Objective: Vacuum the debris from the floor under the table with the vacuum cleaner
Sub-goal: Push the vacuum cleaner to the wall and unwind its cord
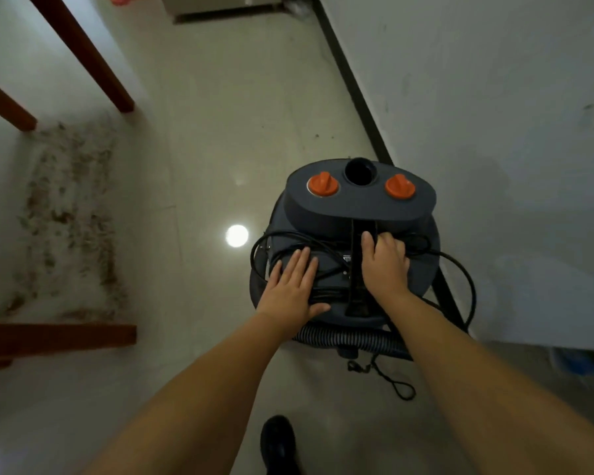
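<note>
Both hands (340,269) atop the vacuum cleaner (357,207)

Dim, soft-focus wide-angle view, edges bowed, round lamp glare (236,235) on glossy floor (203,149).

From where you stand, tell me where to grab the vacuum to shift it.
Probably grip the black handle, the raised bar running front to back across the vacuum top. Come from above, fingers wrapping from the right, as the right hand does. The left hand lies flat on the cord.
</note>
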A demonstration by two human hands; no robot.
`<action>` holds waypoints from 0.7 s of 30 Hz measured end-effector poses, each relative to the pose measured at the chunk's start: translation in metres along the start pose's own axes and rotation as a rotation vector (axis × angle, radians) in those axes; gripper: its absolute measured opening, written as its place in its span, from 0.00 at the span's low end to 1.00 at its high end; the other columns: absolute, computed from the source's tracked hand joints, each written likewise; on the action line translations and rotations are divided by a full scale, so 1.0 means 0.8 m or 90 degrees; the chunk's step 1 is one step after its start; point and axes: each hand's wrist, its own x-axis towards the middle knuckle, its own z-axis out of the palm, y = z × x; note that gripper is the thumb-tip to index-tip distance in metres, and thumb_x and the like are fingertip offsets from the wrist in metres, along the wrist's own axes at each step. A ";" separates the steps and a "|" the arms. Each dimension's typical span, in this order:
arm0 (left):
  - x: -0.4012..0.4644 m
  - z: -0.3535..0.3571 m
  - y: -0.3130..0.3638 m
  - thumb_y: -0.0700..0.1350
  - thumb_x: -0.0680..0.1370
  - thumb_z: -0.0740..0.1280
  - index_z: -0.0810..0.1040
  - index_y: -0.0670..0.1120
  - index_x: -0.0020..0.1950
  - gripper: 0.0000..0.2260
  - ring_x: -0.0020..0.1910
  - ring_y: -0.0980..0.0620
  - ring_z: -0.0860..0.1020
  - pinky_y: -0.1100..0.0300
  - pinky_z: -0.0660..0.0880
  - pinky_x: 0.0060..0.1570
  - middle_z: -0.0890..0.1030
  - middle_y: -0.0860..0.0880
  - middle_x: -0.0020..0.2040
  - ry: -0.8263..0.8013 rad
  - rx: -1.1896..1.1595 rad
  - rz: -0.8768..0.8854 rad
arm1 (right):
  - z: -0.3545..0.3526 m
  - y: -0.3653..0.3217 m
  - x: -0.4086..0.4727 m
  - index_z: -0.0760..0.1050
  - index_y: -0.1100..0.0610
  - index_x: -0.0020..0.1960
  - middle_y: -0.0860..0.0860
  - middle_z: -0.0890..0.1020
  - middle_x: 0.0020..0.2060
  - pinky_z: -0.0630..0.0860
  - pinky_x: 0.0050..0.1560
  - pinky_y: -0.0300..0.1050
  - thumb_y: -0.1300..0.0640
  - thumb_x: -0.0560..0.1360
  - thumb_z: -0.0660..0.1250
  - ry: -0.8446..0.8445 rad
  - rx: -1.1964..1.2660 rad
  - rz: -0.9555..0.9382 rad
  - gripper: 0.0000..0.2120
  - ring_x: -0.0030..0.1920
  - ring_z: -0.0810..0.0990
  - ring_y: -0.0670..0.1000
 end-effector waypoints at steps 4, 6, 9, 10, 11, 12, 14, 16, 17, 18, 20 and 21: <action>0.077 -0.045 -0.023 0.65 0.78 0.51 0.36 0.46 0.77 0.38 0.75 0.50 0.33 0.52 0.34 0.72 0.34 0.47 0.77 -0.002 0.004 -0.015 | -0.010 -0.040 0.087 0.72 0.63 0.56 0.60 0.75 0.59 0.61 0.64 0.56 0.49 0.83 0.50 -0.006 0.005 -0.005 0.20 0.67 0.66 0.60; 0.115 -0.064 -0.034 0.65 0.78 0.51 0.36 0.47 0.77 0.38 0.75 0.50 0.33 0.52 0.34 0.72 0.33 0.48 0.77 -0.003 -0.003 -0.026 | -0.014 -0.058 0.130 0.72 0.64 0.56 0.60 0.75 0.59 0.61 0.64 0.56 0.49 0.83 0.50 -0.012 0.004 -0.016 0.20 0.67 0.66 0.60; 0.166 -0.098 -0.056 0.64 0.78 0.51 0.36 0.47 0.77 0.38 0.75 0.51 0.34 0.53 0.34 0.72 0.34 0.48 0.77 -0.005 -0.015 -0.041 | -0.016 -0.089 0.193 0.72 0.63 0.55 0.60 0.75 0.58 0.61 0.65 0.57 0.49 0.83 0.50 -0.029 0.005 -0.027 0.20 0.66 0.66 0.60; 0.184 -0.109 -0.066 0.64 0.78 0.51 0.36 0.47 0.77 0.38 0.75 0.51 0.34 0.53 0.34 0.72 0.34 0.48 0.77 -0.001 -0.016 -0.045 | -0.016 -0.100 0.216 0.72 0.63 0.55 0.60 0.75 0.59 0.61 0.65 0.57 0.49 0.83 0.50 -0.030 0.007 -0.033 0.20 0.66 0.66 0.60; 0.203 -0.121 -0.076 0.64 0.78 0.51 0.36 0.47 0.77 0.38 0.75 0.51 0.34 0.53 0.34 0.72 0.34 0.48 0.77 0.002 -0.017 -0.049 | -0.016 -0.112 0.240 0.72 0.63 0.55 0.59 0.76 0.59 0.61 0.65 0.56 0.49 0.83 0.50 -0.031 0.008 -0.037 0.20 0.67 0.66 0.60; 0.222 -0.134 -0.086 0.64 0.78 0.51 0.36 0.47 0.77 0.37 0.75 0.51 0.34 0.53 0.34 0.72 0.34 0.48 0.77 0.004 -0.019 -0.052 | -0.016 -0.124 0.263 0.73 0.63 0.56 0.59 0.76 0.59 0.61 0.65 0.56 0.49 0.83 0.50 -0.034 0.007 -0.039 0.20 0.67 0.66 0.60; 0.258 -0.160 -0.107 0.64 0.78 0.51 0.36 0.47 0.77 0.37 0.75 0.51 0.34 0.53 0.35 0.72 0.34 0.49 0.77 0.003 -0.016 -0.050 | -0.015 -0.148 0.306 0.73 0.63 0.57 0.58 0.75 0.60 0.61 0.65 0.56 0.49 0.83 0.49 -0.045 -0.002 -0.043 0.21 0.67 0.66 0.59; 0.292 -0.183 -0.129 0.64 0.78 0.52 0.36 0.48 0.77 0.37 0.75 0.51 0.34 0.53 0.35 0.72 0.34 0.49 0.77 0.003 -0.019 -0.053 | -0.013 -0.174 0.344 0.73 0.63 0.58 0.58 0.75 0.61 0.61 0.65 0.56 0.49 0.83 0.49 -0.051 -0.010 -0.053 0.21 0.67 0.66 0.59; 0.310 -0.194 -0.141 0.64 0.78 0.52 0.36 0.48 0.77 0.38 0.76 0.51 0.35 0.53 0.35 0.72 0.35 0.49 0.77 0.006 -0.017 -0.051 | -0.013 -0.185 0.363 0.72 0.64 0.59 0.58 0.75 0.62 0.61 0.65 0.56 0.49 0.83 0.49 -0.048 -0.011 -0.055 0.21 0.67 0.66 0.59; 0.326 -0.205 -0.152 0.64 0.78 0.52 0.37 0.48 0.77 0.38 0.76 0.51 0.35 0.53 0.35 0.72 0.35 0.48 0.77 0.010 -0.014 -0.046 | -0.013 -0.196 0.381 0.72 0.64 0.59 0.58 0.74 0.62 0.61 0.66 0.56 0.49 0.83 0.49 -0.048 -0.012 -0.054 0.22 0.67 0.66 0.59; 0.356 -0.225 -0.174 0.64 0.78 0.52 0.37 0.47 0.77 0.38 0.76 0.51 0.35 0.53 0.35 0.72 0.35 0.48 0.77 0.008 -0.011 -0.029 | -0.012 -0.217 0.413 0.72 0.64 0.59 0.58 0.74 0.62 0.61 0.65 0.56 0.49 0.83 0.48 -0.052 -0.015 -0.047 0.22 0.67 0.65 0.60; 0.371 -0.235 -0.184 0.64 0.78 0.52 0.38 0.47 0.77 0.38 0.76 0.51 0.35 0.52 0.35 0.72 0.35 0.48 0.77 0.006 -0.007 -0.022 | -0.012 -0.228 0.428 0.72 0.64 0.59 0.58 0.74 0.62 0.61 0.65 0.56 0.49 0.83 0.48 -0.050 -0.017 -0.045 0.22 0.67 0.65 0.60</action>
